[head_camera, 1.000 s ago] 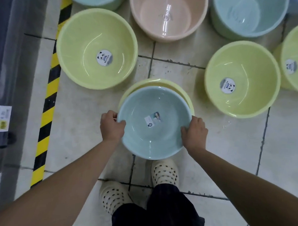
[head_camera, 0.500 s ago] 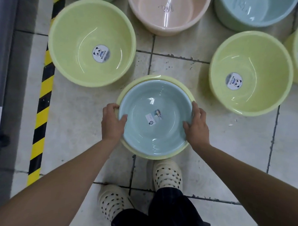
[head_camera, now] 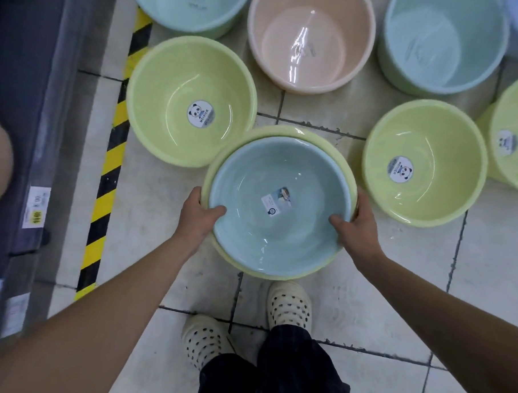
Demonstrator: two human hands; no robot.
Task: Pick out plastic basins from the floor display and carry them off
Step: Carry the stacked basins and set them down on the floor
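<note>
A pale blue basin (head_camera: pixel 268 235) with a small label inside sits nested in a slightly larger yellow-green basin (head_camera: pixel 322 139). My left hand (head_camera: pixel 199 214) grips the left rims of both, thumb inside the blue one. My right hand (head_camera: pixel 356 227) grips the right rims the same way. The nested pair is held in front of me above the tiled floor, over my two shoes.
More basins stand on the floor: yellow-green ones at left (head_camera: pixel 190 101), right (head_camera: pixel 422 162) and far right (head_camera: pixel 515 133), a pink one (head_camera: pixel 309 41), blue ones (head_camera: pixel 189 6) (head_camera: pixel 442 44) at the back. A yellow-black striped line (head_camera: pixel 110 166) and a grey shelf base (head_camera: pixel 23 126) run along the left.
The blue basin went down into the yellow-green one, and both hands shifted to grip the two rims together. The nested pair now appears larger and nearer to the camera.
</note>
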